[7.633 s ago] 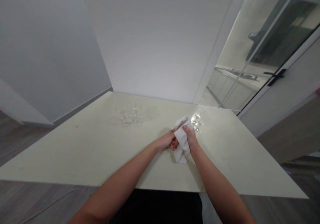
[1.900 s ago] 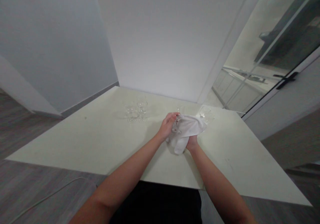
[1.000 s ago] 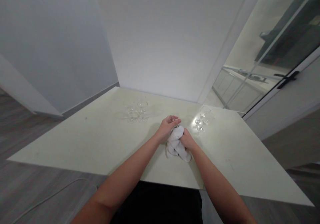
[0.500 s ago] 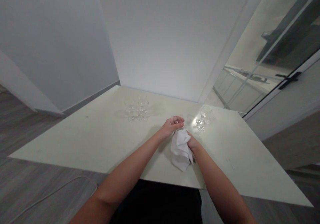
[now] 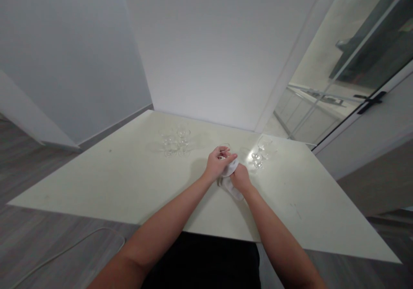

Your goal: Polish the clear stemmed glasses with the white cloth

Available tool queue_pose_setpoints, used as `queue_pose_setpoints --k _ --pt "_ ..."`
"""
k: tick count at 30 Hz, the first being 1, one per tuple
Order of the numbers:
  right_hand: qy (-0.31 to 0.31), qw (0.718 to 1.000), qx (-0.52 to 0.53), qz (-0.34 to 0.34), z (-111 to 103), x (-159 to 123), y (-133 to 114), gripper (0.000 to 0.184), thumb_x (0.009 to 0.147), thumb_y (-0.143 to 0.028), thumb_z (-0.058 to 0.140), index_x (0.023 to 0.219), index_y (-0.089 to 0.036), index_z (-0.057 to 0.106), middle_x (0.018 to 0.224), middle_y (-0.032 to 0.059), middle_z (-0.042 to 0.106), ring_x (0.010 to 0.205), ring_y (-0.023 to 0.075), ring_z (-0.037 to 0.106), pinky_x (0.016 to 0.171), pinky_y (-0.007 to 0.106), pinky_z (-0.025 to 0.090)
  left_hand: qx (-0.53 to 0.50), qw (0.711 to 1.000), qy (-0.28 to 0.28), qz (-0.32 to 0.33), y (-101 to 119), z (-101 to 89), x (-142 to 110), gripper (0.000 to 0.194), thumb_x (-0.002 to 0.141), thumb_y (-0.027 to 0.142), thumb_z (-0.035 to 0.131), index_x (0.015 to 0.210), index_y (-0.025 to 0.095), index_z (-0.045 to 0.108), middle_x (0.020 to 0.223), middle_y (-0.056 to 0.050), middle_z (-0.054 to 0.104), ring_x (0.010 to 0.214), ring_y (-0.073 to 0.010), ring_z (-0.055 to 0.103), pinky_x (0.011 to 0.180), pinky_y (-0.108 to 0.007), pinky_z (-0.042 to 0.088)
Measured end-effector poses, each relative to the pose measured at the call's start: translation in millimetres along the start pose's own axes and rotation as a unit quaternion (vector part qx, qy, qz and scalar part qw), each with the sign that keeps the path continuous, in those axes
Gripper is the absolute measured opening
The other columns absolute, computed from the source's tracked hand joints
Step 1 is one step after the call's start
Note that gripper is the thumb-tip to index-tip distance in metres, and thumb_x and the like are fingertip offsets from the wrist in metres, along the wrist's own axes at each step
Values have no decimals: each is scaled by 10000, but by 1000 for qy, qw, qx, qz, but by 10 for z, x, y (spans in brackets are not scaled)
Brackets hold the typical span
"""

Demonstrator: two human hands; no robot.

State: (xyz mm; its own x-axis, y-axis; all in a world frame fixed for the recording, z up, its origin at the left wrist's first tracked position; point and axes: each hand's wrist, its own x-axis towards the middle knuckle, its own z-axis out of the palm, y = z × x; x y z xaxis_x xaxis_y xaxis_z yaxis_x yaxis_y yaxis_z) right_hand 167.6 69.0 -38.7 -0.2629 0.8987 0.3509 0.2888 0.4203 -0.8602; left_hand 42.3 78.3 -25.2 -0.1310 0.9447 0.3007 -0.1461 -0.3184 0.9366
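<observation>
My left hand (image 5: pixel 217 163) is closed round a clear stemmed glass (image 5: pixel 225 147), whose rim shows above my fingers. A white cloth (image 5: pixel 229 170) is bunched against the lower part of the glass, and its loose end hangs below over the table. Close by on the right, my right hand (image 5: pixel 240 177) grips the cloth. The glass's stem and foot are hidden by the cloth and my hands.
Several clear stemmed glasses (image 5: pixel 176 141) stand at the back left of the pale table (image 5: pixel 112 181). More glasses (image 5: pixel 260 153) stand to the right of my hands. A white wall (image 5: pixel 206 65) rises behind the table, and a cable (image 5: pixel 67 248) lies on the floor.
My right hand has moved up and turned, drawing the cloth in closer to the glass. Less cloth hangs down now. The glass in my left hand has shifted slightly left and up.
</observation>
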Motion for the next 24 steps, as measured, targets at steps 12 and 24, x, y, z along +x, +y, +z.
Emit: queue_pose_setpoints --k 12,24 --pt "60 925 317 198 98 -19 85 294 678 -371 637 923 -210 631 916 33 709 892 215 642 800 348 506 -132 990 8 48 152 -129 42 502 634 510 762 960 161 609 814 -41 612 766 -153 560 710 -271 434" --pt "14 921 344 183 126 -19 110 301 611 -260 663 899 -172 673 842 59 723 825 239 655 737 339 517 130 969 -85 194 264 -149 -141 596 496 369 870 1022 212 639 944 -75 621 874 -231 553 799 -341 430"
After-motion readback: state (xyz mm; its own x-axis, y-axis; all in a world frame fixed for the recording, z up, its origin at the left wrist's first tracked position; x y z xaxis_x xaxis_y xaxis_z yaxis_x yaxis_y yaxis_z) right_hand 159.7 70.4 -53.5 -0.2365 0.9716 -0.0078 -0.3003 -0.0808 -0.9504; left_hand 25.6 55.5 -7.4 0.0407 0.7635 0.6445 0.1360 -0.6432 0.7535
